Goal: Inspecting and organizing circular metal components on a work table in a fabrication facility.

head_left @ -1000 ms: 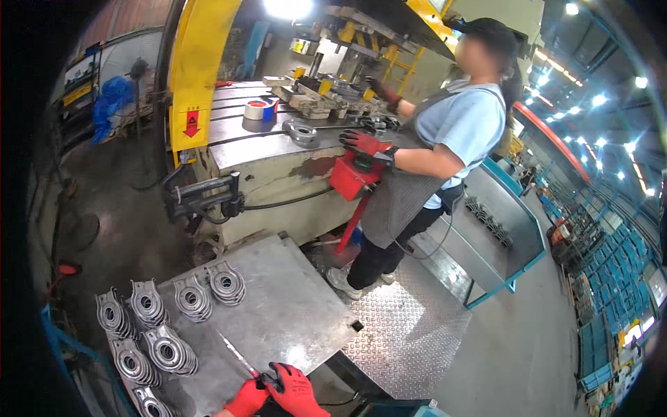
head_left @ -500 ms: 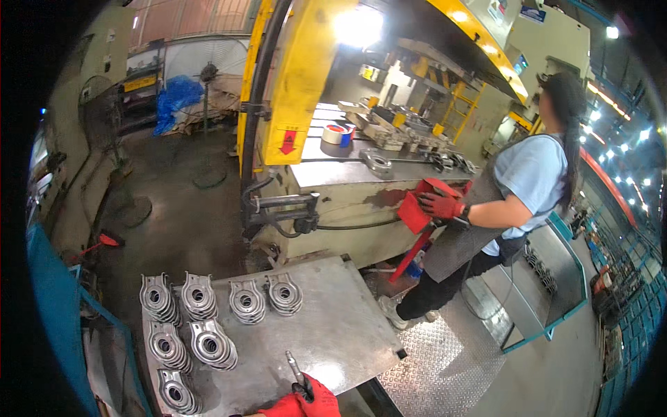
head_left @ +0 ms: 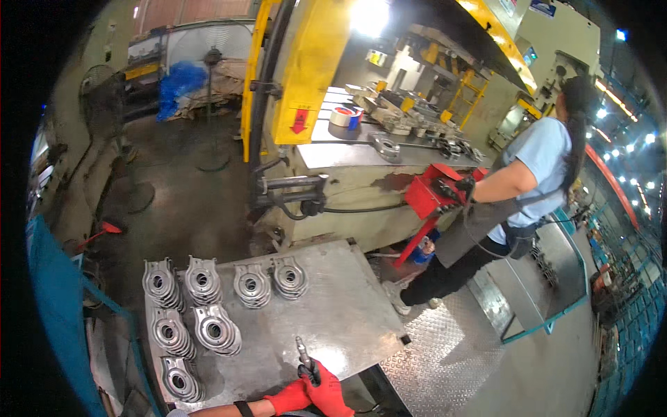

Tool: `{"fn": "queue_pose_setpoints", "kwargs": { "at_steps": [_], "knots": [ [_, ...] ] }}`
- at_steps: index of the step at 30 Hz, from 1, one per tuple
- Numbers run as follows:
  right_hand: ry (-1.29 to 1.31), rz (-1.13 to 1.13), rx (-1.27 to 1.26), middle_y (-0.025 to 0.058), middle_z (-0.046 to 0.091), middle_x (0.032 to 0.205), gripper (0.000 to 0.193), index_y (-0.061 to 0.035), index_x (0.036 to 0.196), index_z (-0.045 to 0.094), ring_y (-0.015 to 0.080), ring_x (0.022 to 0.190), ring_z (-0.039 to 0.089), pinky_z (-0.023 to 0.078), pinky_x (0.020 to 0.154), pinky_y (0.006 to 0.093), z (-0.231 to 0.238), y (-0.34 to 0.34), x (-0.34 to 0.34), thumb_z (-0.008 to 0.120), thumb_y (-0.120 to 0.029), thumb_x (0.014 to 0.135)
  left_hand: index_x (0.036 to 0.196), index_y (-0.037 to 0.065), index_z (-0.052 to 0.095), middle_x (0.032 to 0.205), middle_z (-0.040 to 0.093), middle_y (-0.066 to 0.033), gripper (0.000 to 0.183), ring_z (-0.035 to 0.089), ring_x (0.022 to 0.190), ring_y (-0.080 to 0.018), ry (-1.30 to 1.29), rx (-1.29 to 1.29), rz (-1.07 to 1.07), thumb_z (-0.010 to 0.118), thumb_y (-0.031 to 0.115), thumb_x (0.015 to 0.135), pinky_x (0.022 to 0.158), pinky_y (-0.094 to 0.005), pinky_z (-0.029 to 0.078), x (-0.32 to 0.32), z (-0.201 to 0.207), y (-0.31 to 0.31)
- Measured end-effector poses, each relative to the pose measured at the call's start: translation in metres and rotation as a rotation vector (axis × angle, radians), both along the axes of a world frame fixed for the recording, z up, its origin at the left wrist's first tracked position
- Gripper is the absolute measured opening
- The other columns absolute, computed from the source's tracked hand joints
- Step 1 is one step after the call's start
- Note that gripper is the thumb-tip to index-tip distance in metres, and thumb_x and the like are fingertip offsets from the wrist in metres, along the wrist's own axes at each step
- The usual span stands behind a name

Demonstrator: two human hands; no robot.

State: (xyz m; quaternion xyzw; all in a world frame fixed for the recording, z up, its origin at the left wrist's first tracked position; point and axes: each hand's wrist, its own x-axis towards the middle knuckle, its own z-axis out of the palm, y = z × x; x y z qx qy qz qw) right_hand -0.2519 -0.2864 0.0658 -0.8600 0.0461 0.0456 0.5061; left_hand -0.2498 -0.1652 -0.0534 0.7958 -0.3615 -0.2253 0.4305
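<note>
At the lower edge, my right hand (head_left: 329, 395), in a red glove with dark fingertips, is closed around a slim silver pen-shaped tool (head_left: 302, 348). The tool's narrow end points up and away, above the metal table. My left hand (head_left: 290, 397), also red-gloved, comes in from the left and meets the right one; its fingers are hidden. On the table's left side, ring-shaped metal brackets stand in several overlapping stacks, among them a front stack (head_left: 182, 381), a middle stack (head_left: 217, 331) and a far stack (head_left: 290, 279).
The metal table (head_left: 333, 299) has dark corner pieces. Beyond it stands a yellow-framed press (head_left: 306, 83) with tape rolls (head_left: 342, 117) on its bed. A co-worker (head_left: 535, 167) stands right, one hand at a red box (head_left: 424, 194). A blue-framed bin (head_left: 549, 278) lies behind them.
My hands and the tool have shifted slightly right and up in the picture, and more of my left forearm shows. The co-worker's hand has moved on the red box. The view has tilted a little.
</note>
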Motion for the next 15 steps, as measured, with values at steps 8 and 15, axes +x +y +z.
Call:
{"fn": "queue_pose_setpoints", "kwargs": {
  "at_steps": [8, 15],
  "knots": [
    [-0.07, -0.03, -0.064, 0.019, 0.062, 0.103, 0.044, -0.0112, 0.125, 0.05, 0.0354, 0.099, 0.059, 0.047, 0.084, 0.041, -0.025, 0.006, -0.003, 0.058, -0.029, 0.085, 0.12, 0.001, 0.048, 0.123, 0.053, -0.0166, 0.035, 0.047, 0.118, -0.0253, 0.074, -0.165, 0.092, 0.052, 0.017, 0.088, 0.1, -0.0388, 0.037, 0.004, 0.016, 0.002],
    [-0.038, -0.027, -0.079, 0.0163, 0.062, 0.098, 0.033, -0.0109, 0.115, 0.052, 0.0363, 0.093, 0.059, 0.048, 0.077, 0.0417, -0.034, 0.006, -0.005, 0.056, -0.028, 0.087, 0.112, 0.002, 0.053, 0.112, 0.057, -0.0162, 0.031, 0.052, 0.107, -0.0262, 0.138, -0.126, 0.097, 0.054, 0.021, 0.087, 0.093, -0.0387, 0.04, 0.007, 0.027, 0.0]
  ]
}}
